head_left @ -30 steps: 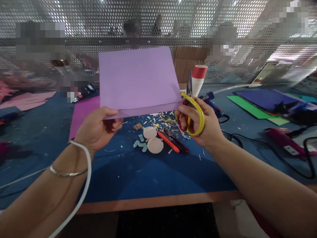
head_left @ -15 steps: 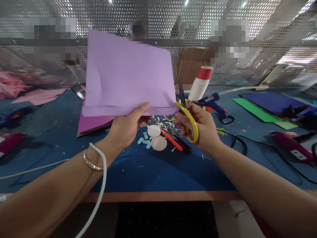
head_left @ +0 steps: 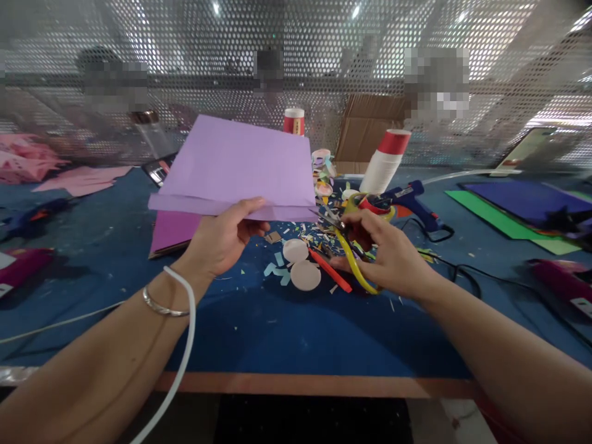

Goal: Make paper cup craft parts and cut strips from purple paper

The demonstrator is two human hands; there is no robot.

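My left hand (head_left: pixel 225 239) pinches a lilac sheet of paper (head_left: pixel 250 163) by its near edge, thumb on top. Along that edge runs a folded strip (head_left: pixel 194 205). My right hand (head_left: pixel 393 253) grips yellow-handled scissors (head_left: pixel 349 253), fingers in the handles. Their blades are parted and point left, at the right end of the folded strip; whether they touch the paper I cannot tell. Below the hands lie two white paper discs (head_left: pixel 305 275), pale blue paper scraps (head_left: pixel 276 269) and an orange-red cutter or pen (head_left: pixel 330 270).
A tilted stack of white paper cups (head_left: pixel 380 172) stands behind a blue glue gun (head_left: pixel 414 200). Green and blue sheets (head_left: pixel 485 216) lie at right, magenta card (head_left: pixel 173 231) under the lilac paper. Black cable (head_left: pixel 504 280) crosses the right side. A perforated metal screen (head_left: pixel 185 80) rises behind.
The lilac sheet has tipped down flatter, baring the cups behind it. The scissors have turned from pointing up to pointing left at the strip, and my right hand has turned with them.
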